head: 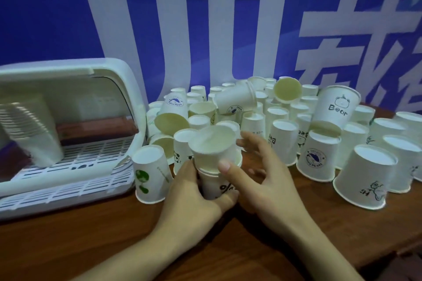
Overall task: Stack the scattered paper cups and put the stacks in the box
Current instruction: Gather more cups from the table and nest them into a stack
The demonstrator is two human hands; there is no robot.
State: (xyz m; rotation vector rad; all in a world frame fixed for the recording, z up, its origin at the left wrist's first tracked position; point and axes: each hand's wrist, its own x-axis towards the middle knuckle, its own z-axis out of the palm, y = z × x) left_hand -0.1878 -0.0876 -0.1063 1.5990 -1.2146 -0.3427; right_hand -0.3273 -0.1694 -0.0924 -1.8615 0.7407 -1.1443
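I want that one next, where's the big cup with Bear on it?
The Bear cup stands upright at the right rear of the head view, perched on upside-down cups near the blue wall.

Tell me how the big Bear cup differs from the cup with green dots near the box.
The Bear cup stands upright, propped on other cups at the back right; the green-dot cup sits upside down on the table beside the box. The Bear cup looks larger and carries black lettering with a bear drawing; the green-dot cup carries green marks. Neither is touched by a hand. Both are white paper cups.
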